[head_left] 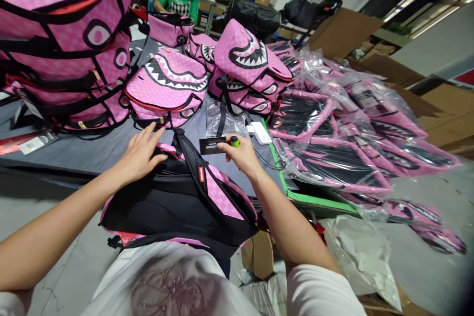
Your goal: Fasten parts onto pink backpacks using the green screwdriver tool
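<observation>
A black and pink backpack [163,202] leans at the table's front edge against my body, its black strap side towards me. My left hand [142,155] lies at its top edge, fingers spread, with nothing in its grasp. Just beyond the fingertips lies a pink backpack with a shark-mouth print [166,84]. My right hand [242,154] is closed and pinches a black card [212,146] with small pale print, above the table right of the strap. A small green and black tool [234,141] sticks up from the same hand; its lower part is hidden.
A tall stack of pink backpacks [74,59] stands at the left, more [252,64] behind. Plastic-wrapped backpacks [333,158] are heaped at the right, past the green table edge [276,158]. A white device [262,133] with a cable lies nearby. Across the table is a person in green [194,0].
</observation>
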`<action>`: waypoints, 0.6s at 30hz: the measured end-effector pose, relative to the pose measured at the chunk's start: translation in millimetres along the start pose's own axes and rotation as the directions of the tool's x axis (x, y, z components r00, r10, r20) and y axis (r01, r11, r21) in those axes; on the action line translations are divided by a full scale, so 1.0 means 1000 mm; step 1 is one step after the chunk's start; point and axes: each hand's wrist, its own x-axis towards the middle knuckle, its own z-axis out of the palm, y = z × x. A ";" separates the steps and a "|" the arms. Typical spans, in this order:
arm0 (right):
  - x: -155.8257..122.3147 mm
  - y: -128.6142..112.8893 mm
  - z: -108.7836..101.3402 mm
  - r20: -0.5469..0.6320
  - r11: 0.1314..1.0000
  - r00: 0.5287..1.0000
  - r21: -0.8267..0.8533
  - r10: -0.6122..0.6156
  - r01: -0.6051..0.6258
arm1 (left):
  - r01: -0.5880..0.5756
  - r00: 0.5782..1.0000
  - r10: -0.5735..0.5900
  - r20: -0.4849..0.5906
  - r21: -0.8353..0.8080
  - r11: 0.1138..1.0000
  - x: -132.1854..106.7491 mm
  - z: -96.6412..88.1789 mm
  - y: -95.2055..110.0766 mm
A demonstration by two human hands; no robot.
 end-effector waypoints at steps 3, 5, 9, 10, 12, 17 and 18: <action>-0.027 -0.032 0.023 0.097 0.981 0.980 -0.063 -0.176 0.182 | -0.183 0.977 0.149 -0.155 -0.234 0.955 -0.003 -0.002 0.029; -0.041 -0.048 0.033 0.130 0.935 0.941 -0.135 -0.311 0.328 | -0.251 0.966 0.213 -0.148 -0.327 0.911 -0.006 0.000 0.041; -0.059 -0.065 0.037 0.128 0.948 0.943 -0.041 -0.308 0.315 | -0.424 0.818 0.346 -0.459 -0.075 0.903 -0.018 0.009 0.036; -0.061 -0.066 0.036 0.136 0.969 0.960 0.030 -0.245 0.244 | -0.449 0.751 0.385 -0.537 0.013 0.893 -0.021 0.010 0.032; -0.062 -0.067 0.037 0.202 0.984 0.974 0.168 -0.101 0.067 | -0.476 0.666 0.445 -0.599 0.118 0.871 -0.027 0.012 0.024; -0.058 -0.065 0.047 0.450 0.931 0.890 0.285 0.081 -0.229 | -0.505 0.655 0.446 -0.610 0.086 0.859 -0.035 0.016 0.012; -0.057 -0.065 0.049 0.495 0.919 0.863 0.287 0.100 -0.271 | -0.507 0.653 0.454 -0.607 0.095 0.857 -0.036 0.017 0.012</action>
